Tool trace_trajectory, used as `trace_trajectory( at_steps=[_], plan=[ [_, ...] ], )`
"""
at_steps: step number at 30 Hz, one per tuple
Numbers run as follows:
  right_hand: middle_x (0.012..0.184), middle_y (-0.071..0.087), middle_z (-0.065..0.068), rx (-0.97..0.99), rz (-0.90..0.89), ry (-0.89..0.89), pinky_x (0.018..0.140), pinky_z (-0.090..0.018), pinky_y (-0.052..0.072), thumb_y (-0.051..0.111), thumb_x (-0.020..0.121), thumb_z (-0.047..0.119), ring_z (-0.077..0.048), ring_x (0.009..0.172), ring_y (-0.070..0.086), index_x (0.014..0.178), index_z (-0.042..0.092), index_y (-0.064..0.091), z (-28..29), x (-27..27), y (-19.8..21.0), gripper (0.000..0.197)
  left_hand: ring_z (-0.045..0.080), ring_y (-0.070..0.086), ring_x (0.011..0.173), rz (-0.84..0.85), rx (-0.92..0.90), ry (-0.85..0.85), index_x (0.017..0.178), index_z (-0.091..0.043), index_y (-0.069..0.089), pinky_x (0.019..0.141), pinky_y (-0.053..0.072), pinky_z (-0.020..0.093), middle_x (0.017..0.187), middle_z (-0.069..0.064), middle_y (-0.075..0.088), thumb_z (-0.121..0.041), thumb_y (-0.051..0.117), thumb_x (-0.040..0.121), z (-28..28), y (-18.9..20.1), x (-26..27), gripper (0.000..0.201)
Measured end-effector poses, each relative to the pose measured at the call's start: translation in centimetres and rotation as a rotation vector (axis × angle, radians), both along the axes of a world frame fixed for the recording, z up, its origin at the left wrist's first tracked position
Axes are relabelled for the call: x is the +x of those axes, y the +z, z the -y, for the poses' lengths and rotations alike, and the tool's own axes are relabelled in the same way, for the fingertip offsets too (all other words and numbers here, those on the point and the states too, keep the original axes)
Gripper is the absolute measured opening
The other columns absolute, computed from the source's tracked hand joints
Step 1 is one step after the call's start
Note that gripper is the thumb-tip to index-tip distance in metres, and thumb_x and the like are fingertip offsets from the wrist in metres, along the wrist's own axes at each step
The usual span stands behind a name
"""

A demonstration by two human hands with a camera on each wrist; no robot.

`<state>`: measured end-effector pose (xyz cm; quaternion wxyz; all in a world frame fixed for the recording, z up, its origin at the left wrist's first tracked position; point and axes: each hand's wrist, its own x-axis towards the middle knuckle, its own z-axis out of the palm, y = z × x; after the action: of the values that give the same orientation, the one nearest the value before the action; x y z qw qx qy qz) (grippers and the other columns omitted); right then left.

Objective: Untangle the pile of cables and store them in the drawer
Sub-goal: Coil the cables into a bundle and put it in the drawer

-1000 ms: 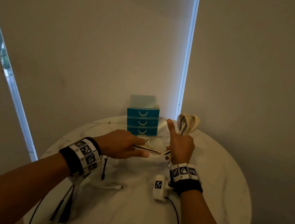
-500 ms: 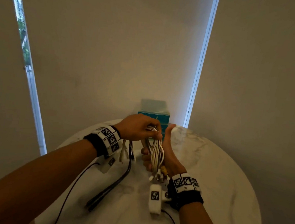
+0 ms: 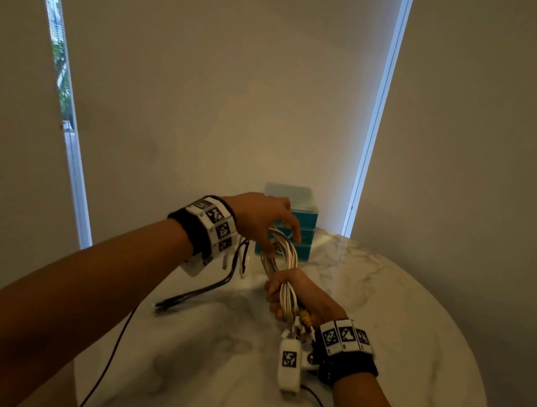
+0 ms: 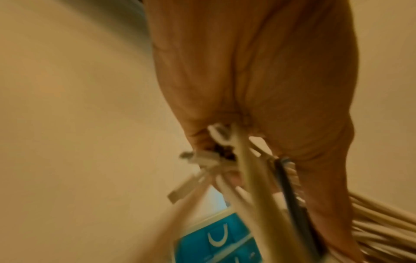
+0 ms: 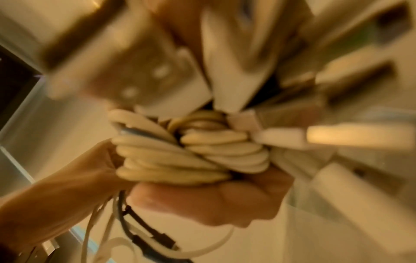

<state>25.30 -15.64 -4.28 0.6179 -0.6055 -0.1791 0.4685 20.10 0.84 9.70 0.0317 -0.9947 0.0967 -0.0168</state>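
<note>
My right hand (image 3: 284,299) grips a folded bundle of white cables (image 3: 284,253) low over the marble table (image 3: 381,310), with plugs sticking out by the wrist. In the right wrist view the bundle (image 5: 180,156) fills that fist (image 5: 202,201). My left hand (image 3: 277,236) hovers over the bundle's upper loop. Its curled fingers (image 4: 258,89) pinch loose cable ends (image 4: 213,160), white plugs and a black cable (image 3: 232,271) that trails down onto the table. The blue drawer unit (image 3: 304,229) stands behind the hands with its drawers closed (image 4: 216,240).
The round table ends close to the wall and window strips behind the drawer unit. Black cable ends (image 3: 170,305) lie on the table at the left. A thin black lead (image 3: 107,361) runs off the front edge. The wrist camera (image 3: 288,364) hangs under my right wrist.
My right hand has closed its fingers round the white bundle and sunk lower. My left hand has risen to the top loop, carrying the loose ends and the black cable with it.
</note>
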Motion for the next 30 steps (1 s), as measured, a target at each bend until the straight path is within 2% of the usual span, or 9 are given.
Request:
trace_trajectory(
  at_steps=[8, 13, 15, 17, 19, 22, 24, 28, 30],
  plan=[
    [0.055, 0.048, -0.005, -0.096, 0.154, -0.142, 0.042, -0.023, 0.039, 0.055, 0.08, 0.003, -0.018, 0.041, 0.046, 0.064, 0.013, 0.054, -0.3, -0.4, 0.4, 0.019, 0.02, 0.059, 0.121, 0.018, 0.194, -0.118, 0.138, -0.043, 0.065, 0.098, 0.053, 0.045, 0.136, -0.006, 0.059, -0.032, 0.076, 0.089, 2.7, -3.1, 0.8, 0.051],
    [0.06, 0.055, -0.009, -0.088, 0.32, -0.162, 0.05, -0.03, 0.047, 0.062, 0.079, 0.009, -0.021, 0.049, 0.053, 0.077, 0.008, 0.061, 0.2, -0.5, 1.0, 0.002, 0.02, 0.068, 0.104, 0.083, 0.185, -0.149, 0.117, -0.026, 0.073, 0.089, 0.058, 0.045, 0.114, -0.003, 0.073, -0.013, 0.071, 0.09, 2.9, -2.7, 1.1, 0.03],
    [0.067, 0.064, -0.01, -0.116, 0.422, -0.165, 0.054, -0.034, 0.055, 0.065, 0.08, 0.015, -0.022, 0.056, 0.061, 0.083, 0.008, 0.064, 0.0, -0.4, 1.0, 0.008, 0.02, 0.07, 0.1, 0.087, 0.063, -0.084, 0.116, -0.023, 0.072, 0.09, 0.059, 0.046, 0.109, 0.0, 0.076, -0.007, 0.07, 0.09, 2.7, -2.6, 1.5, 0.031],
    [0.079, 0.074, -0.011, -0.129, 0.509, -0.158, 0.076, -0.048, 0.065, 0.069, 0.077, 0.024, -0.027, 0.074, 0.071, 0.088, 0.008, 0.07, -0.3, 0.0, 0.6, 0.02, 0.021, 0.069, 0.104, 0.056, -0.106, -0.028, 0.122, -0.023, 0.071, 0.092, 0.058, 0.048, 0.115, 0.002, 0.075, 0.002, 0.067, 0.085, 2.7, -2.6, 1.6, 0.045],
    [0.088, 0.081, -0.009, -0.113, 0.594, -0.162, 0.096, -0.053, 0.061, 0.073, 0.082, 0.035, -0.029, 0.089, 0.076, 0.093, 0.012, 0.077, -0.2, 0.3, 0.5, 0.026, 0.019, 0.069, 0.107, 0.025, -0.243, -0.024, 0.123, -0.024, 0.074, 0.094, 0.058, 0.046, 0.119, 0.0, 0.075, 0.009, 0.062, 0.081, 3.1, -2.9, 1.7, 0.055],
    [0.094, 0.082, -0.004, -0.021, 0.67, -0.193, 0.097, -0.046, 0.059, 0.068, 0.098, 0.047, -0.025, 0.093, 0.077, 0.096, 0.021, 0.079, 0.0, 0.0, 0.7, 0.028, 0.016, 0.067, 0.119, -0.052, -0.42, -0.004, 0.127, -0.028, 0.074, 0.102, 0.058, 0.042, 0.127, -0.003, 0.073, 0.012, 0.054, 0.078, 3.5, -2.8, 1.7, 0.067],
    [0.113, 0.079, 0.003, 0.061, 0.684, -0.203, 0.099, -0.038, 0.056, 0.067, 0.098, 0.051, -0.018, 0.106, 0.073, 0.113, 0.035, 0.072, 0.1, 0.0, 0.9, 0.022, 0.017, 0.065, 0.124, -0.094, -0.529, 0.005, 0.129, -0.028, 0.074, 0.103, 0.058, 0.04, 0.131, -0.001, 0.072, 0.015, 0.051, 0.078, 3.4, -2.5, 1.6, 0.071],
    [0.134, 0.071, 0.012, 0.101, 0.791, -0.179, 0.107, -0.034, 0.051, 0.074, 0.084, 0.073, -0.005, 0.122, 0.066, 0.136, 0.041, 0.066, 0.5, 0.0, 0.9, 0.061, 0.003, 0.068, 0.111, -0.134, -0.729, -0.029, 0.133, -0.026, 0.071, 0.086, 0.056, 0.017, 0.128, 0.006, 0.073, 0.016, 0.059, 0.083, 3.0, -2.6, 1.0, 0.067],
    [0.127, 0.074, 0.013, 0.098, 0.814, -0.188, 0.105, -0.032, 0.052, 0.076, 0.085, 0.067, -0.003, 0.116, 0.068, 0.129, 0.039, 0.071, 0.7, -0.2, 0.8, 0.053, 0.017, 0.071, 0.111, -0.152, -0.784, -0.056, 0.134, -0.026, 0.069, 0.086, 0.057, 0.019, 0.128, 0.019, 0.07, 0.016, 0.062, 0.084, 2.8, -2.9, 0.8, 0.066]
  ],
)
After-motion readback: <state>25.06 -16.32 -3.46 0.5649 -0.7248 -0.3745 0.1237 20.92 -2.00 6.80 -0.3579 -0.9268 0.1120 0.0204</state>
